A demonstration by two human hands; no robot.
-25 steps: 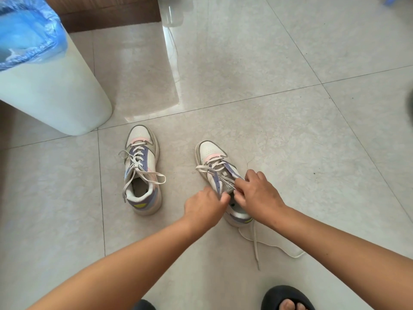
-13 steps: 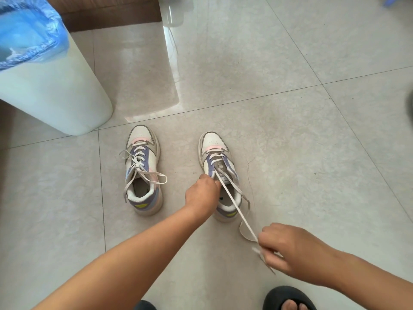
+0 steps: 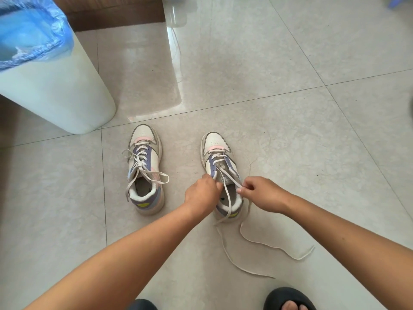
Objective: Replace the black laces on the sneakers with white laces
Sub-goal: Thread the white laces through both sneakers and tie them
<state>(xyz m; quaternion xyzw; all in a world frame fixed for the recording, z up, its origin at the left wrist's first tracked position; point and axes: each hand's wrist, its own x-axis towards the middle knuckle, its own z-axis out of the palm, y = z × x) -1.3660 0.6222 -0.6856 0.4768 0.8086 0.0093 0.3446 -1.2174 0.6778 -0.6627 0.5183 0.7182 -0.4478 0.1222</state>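
Two white sneakers with lilac and pink panels stand side by side on the tiled floor, toes pointing away. The left sneaker (image 3: pixel 145 173) is laced with an off-white lace and is untouched. The right sneaker (image 3: pixel 220 166) has its off-white lace (image 3: pixel 263 245) partly loosened, and long loose ends trail over the floor toward me. My left hand (image 3: pixel 202 194) grips the right sneaker's left side by the upper eyelets. My right hand (image 3: pixel 260 194) pinches a strand of that lace at the shoe's opening.
A white bin (image 3: pixel 51 86) with a blue liner stands at the left, close behind the left sneaker. A wooden furniture base (image 3: pixel 116 14) runs along the top. My foot in a dark slipper (image 3: pixel 288 298) is at the bottom edge.
My right hand pulled a length of lace out toward me, then came back to the shoe's opening and pinched the lace there. More loose lace now lies on the floor.
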